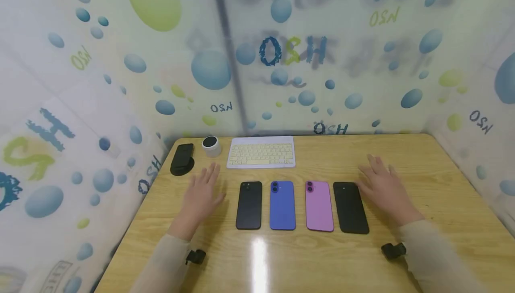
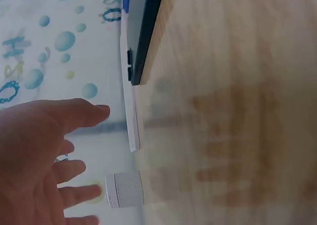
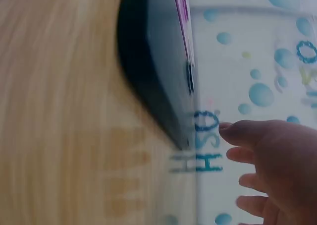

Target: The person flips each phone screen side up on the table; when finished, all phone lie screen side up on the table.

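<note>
Side by side on the wooden table lie a black phone with rear cameras showing (image 1: 249, 208), a blue phone (image 1: 283, 208), a pink phone (image 1: 319, 208) and another black phone (image 1: 351, 208) at the right end. My left hand (image 1: 200, 197) hovers left of the row, fingers spread, holding nothing. To the right of the row is my right hand (image 1: 382, 188), fingers apart and holding nothing, its thumb close beside the rightmost phone. The left wrist view shows the left hand (image 2: 39, 155) with relaxed fingers. In the right wrist view, the right hand (image 3: 282, 165) looks likewise relaxed.
A white keyboard (image 1: 261, 153) lies behind the phones. Left of it stands a small white cylinder with a dark top (image 1: 211, 146). Near the table's left edge a black device on a round base (image 1: 183, 159) sits. Patterned curtains (image 1: 281, 82) border the table.
</note>
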Demonstrator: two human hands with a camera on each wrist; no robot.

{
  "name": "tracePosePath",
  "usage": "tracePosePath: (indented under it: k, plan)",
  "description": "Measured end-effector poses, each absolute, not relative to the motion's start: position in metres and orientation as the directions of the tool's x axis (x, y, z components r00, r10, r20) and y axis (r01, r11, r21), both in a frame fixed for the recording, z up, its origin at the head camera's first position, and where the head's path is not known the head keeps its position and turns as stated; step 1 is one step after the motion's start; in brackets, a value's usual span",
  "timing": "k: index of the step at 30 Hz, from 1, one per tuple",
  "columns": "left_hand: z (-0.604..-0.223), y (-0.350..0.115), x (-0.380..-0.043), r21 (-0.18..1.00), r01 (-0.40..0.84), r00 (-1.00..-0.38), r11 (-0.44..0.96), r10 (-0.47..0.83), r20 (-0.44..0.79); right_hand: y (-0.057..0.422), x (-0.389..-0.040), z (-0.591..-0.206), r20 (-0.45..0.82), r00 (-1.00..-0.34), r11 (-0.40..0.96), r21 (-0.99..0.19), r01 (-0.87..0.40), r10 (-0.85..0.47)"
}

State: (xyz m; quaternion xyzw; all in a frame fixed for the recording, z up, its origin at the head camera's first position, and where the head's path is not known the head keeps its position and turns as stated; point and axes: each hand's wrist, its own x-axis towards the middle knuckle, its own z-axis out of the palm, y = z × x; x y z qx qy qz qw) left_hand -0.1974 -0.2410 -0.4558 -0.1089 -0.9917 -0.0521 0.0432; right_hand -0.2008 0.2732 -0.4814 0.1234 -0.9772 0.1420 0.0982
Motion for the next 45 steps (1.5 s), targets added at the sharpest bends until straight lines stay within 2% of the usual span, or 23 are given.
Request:
tracePosePath:
  k: [7,13,20,25,35,45]
  plan:
    - [-0.463,-0.239,-0.183,0.223,0.348,-0.937,0.91,0.335,0.095,0.224,-0.211,-0.479,0.229,-0.911,0.883,-0.252,-0.397,-0.344]
    - [-0.461,-0.237,-0.171,0.318,0.403,-0.913,0.858,0.399,0.079,0.179,-0.222,-0.477,0.198,-0.884,0.818,-0.336,-0.467,-0.423]
    - [-0.464,-0.237,-0.164,0.43,0.402,-0.892,0.809,0.453,-0.019,0.129,-0.223,-0.479,0.096,-0.837,0.731,-0.441,-0.521,-0.539]
    - [-0.469,-0.238,-0.163,0.434,0.419,-0.881,0.798,0.473,-0.02,0.099,-0.227,-0.482,0.083,-0.784,0.657,-0.497,-0.567,-0.615]
    - [-0.471,-0.238,-0.168,0.444,0.408,-0.877,0.798,0.477,-0.052,0.056,-0.242,-0.49,0.063,-0.745,0.617,-0.517,-0.593,-0.664]
    - [-0.475,-0.235,-0.176,0.43,0.425,-0.869,0.797,0.493,-0.054,0.044,-0.247,-0.492,0.053,-0.746,0.619,-0.521,-0.588,-0.664]
